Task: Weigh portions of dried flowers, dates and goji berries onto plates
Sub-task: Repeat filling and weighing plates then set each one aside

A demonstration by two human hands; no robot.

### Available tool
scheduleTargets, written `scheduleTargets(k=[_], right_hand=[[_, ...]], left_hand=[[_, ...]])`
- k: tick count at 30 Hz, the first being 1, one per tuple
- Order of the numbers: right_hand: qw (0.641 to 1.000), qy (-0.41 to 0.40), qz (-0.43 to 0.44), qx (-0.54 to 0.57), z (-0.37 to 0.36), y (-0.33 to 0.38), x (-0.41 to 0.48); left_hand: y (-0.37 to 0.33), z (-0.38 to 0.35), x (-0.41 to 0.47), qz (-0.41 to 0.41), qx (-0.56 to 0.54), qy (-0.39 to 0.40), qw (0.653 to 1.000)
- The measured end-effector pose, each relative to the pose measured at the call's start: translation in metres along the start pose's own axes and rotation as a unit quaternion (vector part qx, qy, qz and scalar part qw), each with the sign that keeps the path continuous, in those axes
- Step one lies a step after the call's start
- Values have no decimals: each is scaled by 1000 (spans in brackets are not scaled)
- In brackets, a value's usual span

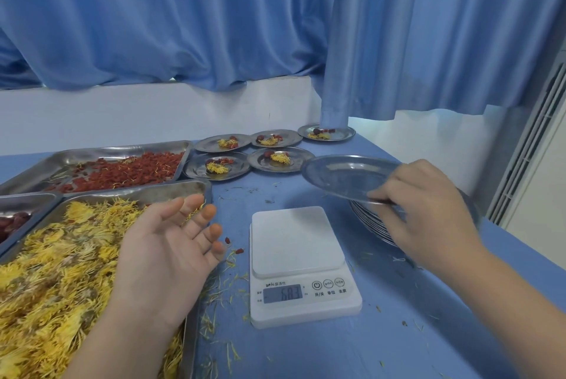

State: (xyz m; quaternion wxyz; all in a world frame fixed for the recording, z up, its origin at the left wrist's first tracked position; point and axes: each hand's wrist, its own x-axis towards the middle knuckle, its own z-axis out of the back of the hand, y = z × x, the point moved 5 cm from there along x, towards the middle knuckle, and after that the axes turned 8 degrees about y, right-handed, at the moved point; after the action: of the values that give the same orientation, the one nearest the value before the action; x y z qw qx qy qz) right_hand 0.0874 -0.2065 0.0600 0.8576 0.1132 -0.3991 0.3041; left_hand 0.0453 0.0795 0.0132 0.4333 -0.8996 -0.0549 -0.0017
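My right hand (425, 210) grips the near rim of an empty steel plate (343, 175), held tilted above a stack of plates (372, 222) at the right. A white digital scale (301, 265) stands in the middle with nothing on its platform. My left hand (171, 251) hovers palm up, fingers relaxed and empty, over the tray of yellow dried flowers (61, 271). Behind it a tray of red goji berries (122, 170) lies, and a tray corner with dark red dates (13, 222) shows at far left.
Several filled plates (272, 158) with flowers, dates and berries stand at the back of the blue table (398, 332). Loose petals and two berries (234, 247) lie left of the scale. A blue curtain hangs behind; a white wall unit stands at the right.
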Motion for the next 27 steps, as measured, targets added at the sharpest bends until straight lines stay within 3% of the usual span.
scheduleTargets(k=[4,10,27], right_hand=[[997,-30,73,-2,-6,34,-5],[990,4,139,14,-22,63,-10],[987,73,133,-45,-37,73,-12]], left_hand=[[-2,0,-1,-11,4,-7,1000],[-3,1,-1,-21,-1,-19,1000],[-3,1,0,-16,-9,-16,1000]])
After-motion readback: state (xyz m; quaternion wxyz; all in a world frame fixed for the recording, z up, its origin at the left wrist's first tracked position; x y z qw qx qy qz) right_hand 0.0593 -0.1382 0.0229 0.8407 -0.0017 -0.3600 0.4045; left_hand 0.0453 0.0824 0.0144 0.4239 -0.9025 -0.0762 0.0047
